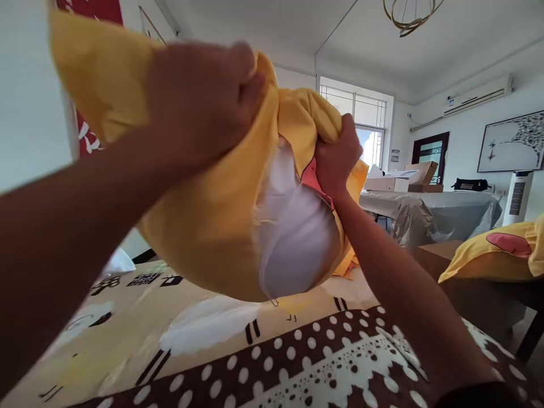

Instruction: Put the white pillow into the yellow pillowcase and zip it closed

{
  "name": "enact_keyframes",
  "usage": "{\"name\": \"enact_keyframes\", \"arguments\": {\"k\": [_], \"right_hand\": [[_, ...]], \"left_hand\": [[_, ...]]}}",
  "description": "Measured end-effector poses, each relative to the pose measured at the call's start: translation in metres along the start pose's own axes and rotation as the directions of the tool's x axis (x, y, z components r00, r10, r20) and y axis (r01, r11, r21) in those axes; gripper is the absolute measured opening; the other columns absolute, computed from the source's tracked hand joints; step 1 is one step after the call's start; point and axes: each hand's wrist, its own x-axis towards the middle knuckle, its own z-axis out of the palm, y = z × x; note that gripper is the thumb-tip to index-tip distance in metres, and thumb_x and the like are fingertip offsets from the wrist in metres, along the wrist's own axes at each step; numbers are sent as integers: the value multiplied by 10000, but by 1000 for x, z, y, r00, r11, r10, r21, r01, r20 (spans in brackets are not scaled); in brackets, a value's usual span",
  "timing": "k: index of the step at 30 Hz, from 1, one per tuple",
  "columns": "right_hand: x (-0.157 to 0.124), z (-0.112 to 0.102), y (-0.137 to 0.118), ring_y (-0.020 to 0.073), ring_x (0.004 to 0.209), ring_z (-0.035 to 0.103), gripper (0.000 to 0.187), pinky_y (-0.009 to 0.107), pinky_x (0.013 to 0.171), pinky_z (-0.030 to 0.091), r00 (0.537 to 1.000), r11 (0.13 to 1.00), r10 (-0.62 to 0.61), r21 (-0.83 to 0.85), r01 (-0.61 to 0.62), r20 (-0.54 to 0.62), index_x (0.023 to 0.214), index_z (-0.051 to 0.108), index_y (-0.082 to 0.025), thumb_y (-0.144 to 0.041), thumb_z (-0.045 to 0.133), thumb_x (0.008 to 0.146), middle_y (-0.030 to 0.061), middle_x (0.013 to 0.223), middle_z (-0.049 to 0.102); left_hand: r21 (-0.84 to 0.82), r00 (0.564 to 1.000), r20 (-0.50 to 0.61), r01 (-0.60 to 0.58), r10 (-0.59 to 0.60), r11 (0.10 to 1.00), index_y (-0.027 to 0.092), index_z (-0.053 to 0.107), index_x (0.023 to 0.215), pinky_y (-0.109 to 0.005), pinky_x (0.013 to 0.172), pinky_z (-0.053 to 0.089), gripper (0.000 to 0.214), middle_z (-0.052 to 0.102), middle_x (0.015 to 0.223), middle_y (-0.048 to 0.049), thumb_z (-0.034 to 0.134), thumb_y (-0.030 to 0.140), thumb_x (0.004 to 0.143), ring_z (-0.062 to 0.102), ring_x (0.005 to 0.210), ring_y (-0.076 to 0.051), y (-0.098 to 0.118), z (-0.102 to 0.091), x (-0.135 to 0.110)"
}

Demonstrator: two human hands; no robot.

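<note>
A yellow pillowcase [199, 238] hangs in the air before me, partly over a white pillow [293, 243] that shows through its open side. My left hand [204, 96] is closed in a fist on the upper left cloth. On the upper right edge my right hand [340, 153] grips a bunched fold, close to a pink patch on the case. Both hands hold the case up above the patterned bed cover [204, 323]. The inner part of the pillow is hidden by the yellow cloth.
At the right lies another yellow pillow [488, 255] with a pink patch. Behind it, a plastic-covered table [429, 209] bears cardboard boxes [420, 173] and a black bag [471, 185]. A white tower fan [517, 198] stands by the right wall.
</note>
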Motion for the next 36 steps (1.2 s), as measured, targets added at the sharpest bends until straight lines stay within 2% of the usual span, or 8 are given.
{"name": "enact_keyframes", "arguments": {"k": [8, 17, 19, 22, 24, 28, 33, 36], "right_hand": [[-24, -11, 35, 212, 734, 500, 321, 308, 623, 327, 920, 996, -28, -63, 57, 390, 919, 516, -210, -452, 616, 734, 49, 754, 548], [-21, -16, 58, 209, 724, 507, 381, 315, 622, 361, 860, 981, 173, -165, -105, 481, 825, 559, -176, -535, 631, 720, 78, 776, 562], [-29, -12, 57, 212, 733, 516, 344, 304, 603, 361, 866, 969, 222, -202, -144, 448, 843, 583, -169, -502, 595, 756, 101, 821, 589], [-39, -3, 44, 220, 754, 534, 311, 294, 595, 356, 885, 954, 263, -238, -181, 384, 903, 599, -162, -451, 519, 818, 122, 857, 617], [-43, 3, 29, 215, 748, 537, 264, 288, 595, 344, 889, 959, 251, -222, -176, 383, 913, 595, -171, -391, 462, 854, 116, 847, 625], [-48, 8, -14, 199, 705, 521, 168, 282, 597, 312, 915, 988, 133, -123, -92, 381, 887, 554, -199, -257, 398, 863, 69, 765, 603], [-35, -17, -69, 183, 710, 503, 143, 281, 620, 320, 983, 997, 71, -29, -68, 172, 871, 488, -219, -253, 352, 893, 36, 755, 561], [-21, -41, -62, 188, 778, 510, 178, 278, 645, 348, 990, 999, 51, -12, -53, -128, 861, 461, -229, -341, 337, 922, 46, 822, 550]], "left_hand": [[132, 949, 261, 147, -177, 980, 85, 531, 1048, -464, 969, 365, 577, 570, 1045, -41, 137, 491, 935, 514, 1136, -279, -60, 36, -46], [-23, 978, 196, -66, 69, 998, 145, 549, 1101, -440, 1019, 319, 596, 530, 1139, -84, 254, 608, 870, 460, 1196, -288, -64, 41, -70], [-28, 958, 286, 25, -16, 999, 130, 530, 1125, -454, 944, 389, 726, 564, 996, -80, 351, 734, 763, 537, 1063, -301, -71, 46, -72], [11, 818, 531, 255, -222, 967, 128, 586, 951, -413, 788, 463, 773, 558, 762, -45, 454, 815, 621, 584, 823, -267, -78, 51, -65], [-17, 764, 612, 272, -205, 962, 152, 616, 894, -388, 740, 463, 666, 559, 727, -36, 502, 754, 634, 579, 777, -258, -74, 48, -58], [-11, 867, 490, 105, -86, 994, 153, 627, 826, -398, 729, 446, 419, 548, 707, -50, 480, 537, 746, 589, 826, -299, -37, 29, -48], [-118, 976, 147, 178, -160, 977, 152, 558, 1014, -428, 809, 394, 493, 602, 933, -79, 250, 506, 864, 581, 989, -321, 16, 12, -42], [-221, 915, 381, 233, -136, 947, 236, 439, 1243, -430, 839, 350, 678, 469, 1261, -2, 5, 563, 839, 346, 1301, -383, 1, 9, -40]]}}
